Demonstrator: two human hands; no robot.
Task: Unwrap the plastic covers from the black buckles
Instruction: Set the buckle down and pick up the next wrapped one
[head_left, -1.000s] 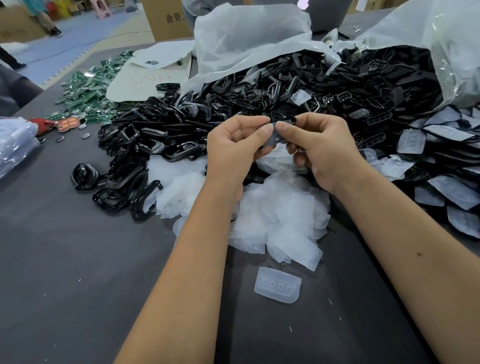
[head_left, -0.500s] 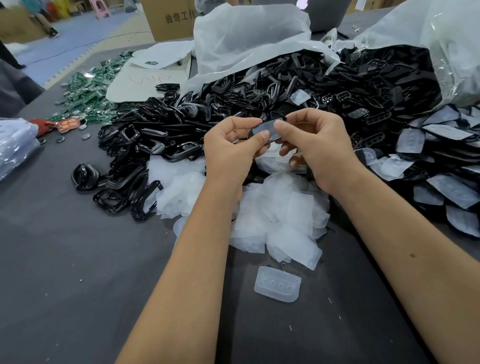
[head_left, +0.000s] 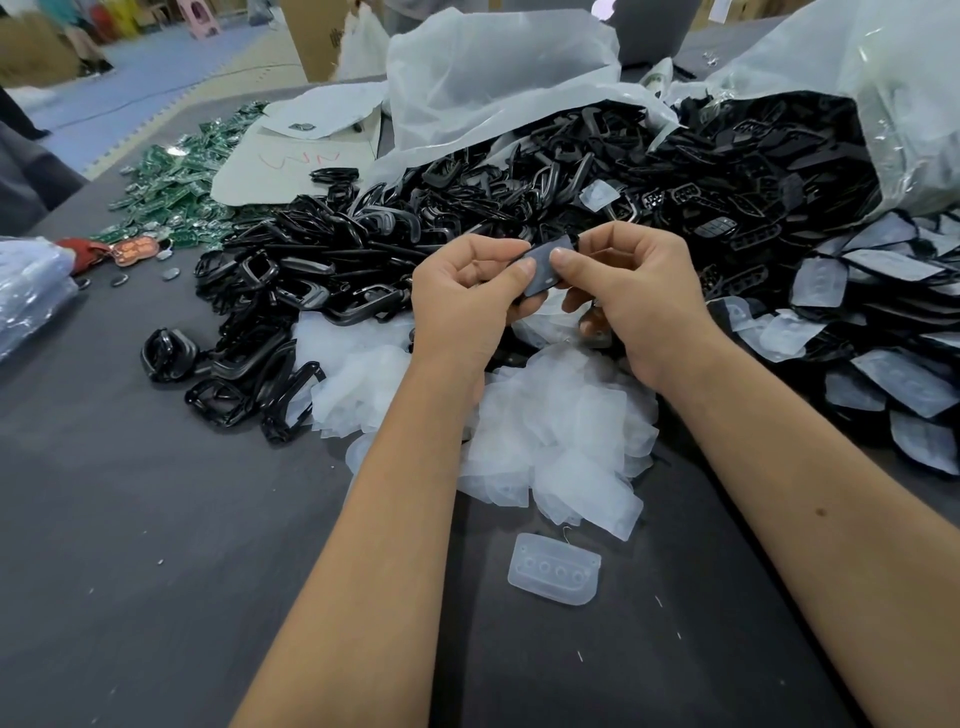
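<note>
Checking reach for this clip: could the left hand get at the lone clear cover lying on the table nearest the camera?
Probably not yet: the left hand and right hand both pinch the wrapped buckle. The lone cover itself lies unobstructed between the forearms.

Red scrawl resembling "WN" on the pale cardboard sheet (head_left: 291, 161) at eleven o'clock, no other text legible
</note>
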